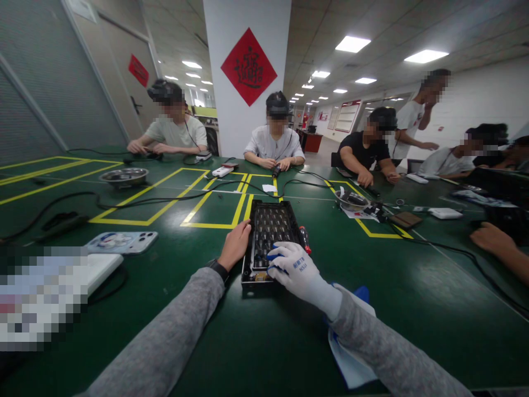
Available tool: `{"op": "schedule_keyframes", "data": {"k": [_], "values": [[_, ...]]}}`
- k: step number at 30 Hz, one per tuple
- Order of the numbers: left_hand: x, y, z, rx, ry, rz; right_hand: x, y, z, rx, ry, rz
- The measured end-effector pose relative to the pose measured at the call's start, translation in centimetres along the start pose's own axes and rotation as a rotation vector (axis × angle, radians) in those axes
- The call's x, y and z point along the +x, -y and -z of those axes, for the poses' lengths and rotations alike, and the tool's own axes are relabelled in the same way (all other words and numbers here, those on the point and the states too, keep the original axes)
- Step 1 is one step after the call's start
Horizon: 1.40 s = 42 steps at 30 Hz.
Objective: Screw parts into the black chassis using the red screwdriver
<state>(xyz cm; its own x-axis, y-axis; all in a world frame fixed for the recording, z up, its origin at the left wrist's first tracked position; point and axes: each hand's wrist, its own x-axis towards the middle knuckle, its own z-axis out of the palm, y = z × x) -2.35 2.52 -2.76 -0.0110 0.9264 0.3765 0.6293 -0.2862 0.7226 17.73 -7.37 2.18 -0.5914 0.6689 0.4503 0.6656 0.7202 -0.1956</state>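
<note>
A black rectangular case (294, 223) lies on the table in front of me, with an inner tray (270, 220) of metallic pieces in rows. My left hand (235, 246), bare with a dark band at the wrist, grips the case's left side. My right hand (295, 270), in a white glove with blue fingertips, reaches over the near right corner of the tray with its fingers bent together. What those fingers pinch is hidden. Beside the case's right side lies a screwdriver (305, 240) with a red and dark handle. A yellowish part (260, 276) shows at the case's near end.
A white and blue glove (351, 358) lies under my right forearm. To the left are a phone (122, 242) and a white box (103, 270). Metal bowls (124, 177) and black cables (182, 197) spread over the green table (198, 342). Several people sit around it.
</note>
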Motion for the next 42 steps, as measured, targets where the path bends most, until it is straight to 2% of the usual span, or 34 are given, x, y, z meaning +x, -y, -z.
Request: {"op": "schedule_keyframes", "data": {"k": [42], "values": [[-0.08, -0.05, 0.1, -0.017, -0.003, 0.002, 0.15, -0.12, -0.02, 0.041, 0.006, -0.007]]}}
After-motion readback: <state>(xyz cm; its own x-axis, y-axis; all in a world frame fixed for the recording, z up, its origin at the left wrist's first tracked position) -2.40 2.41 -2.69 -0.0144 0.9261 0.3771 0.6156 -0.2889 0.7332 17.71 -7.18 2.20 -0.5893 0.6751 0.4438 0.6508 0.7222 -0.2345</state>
